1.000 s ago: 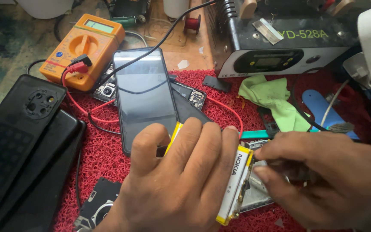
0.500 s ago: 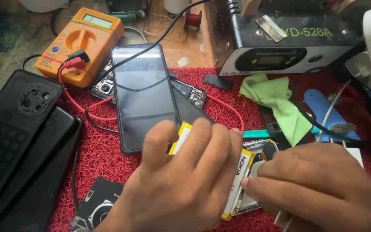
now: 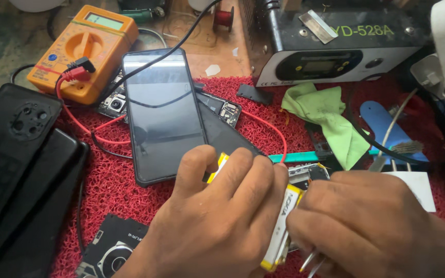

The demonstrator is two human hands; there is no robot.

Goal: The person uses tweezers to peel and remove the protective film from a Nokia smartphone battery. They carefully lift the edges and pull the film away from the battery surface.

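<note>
My left hand [image 3: 217, 221] lies palm down over a flat phone battery with yellow edges [image 3: 283, 224], fingers curled on it and holding it against the red mat [image 3: 114, 180]. Pressed beside it, my right hand [image 3: 372, 226] grips thin metal tweezers [image 3: 310, 261] whose tips point down at the battery's lower edge. An opened phone body [image 3: 305, 175] shows just above the two hands. A black smartphone [image 3: 161, 110] lies screen up, just beyond my left fingers.
An orange multimeter [image 3: 86, 49] with red and black leads sits at the back left. Black phone back covers [image 3: 16, 154] lie left. A black bench instrument [image 3: 336, 51], a green cloth [image 3: 330, 116], a blue pry tool [image 3: 387, 126] and circuit boards [image 3: 222, 108] surround the mat.
The view has shifted slightly. My right hand has slid left against my left hand, now covering more of the opened phone, and the tweezers show below it. The battery stays under my left hand.
</note>
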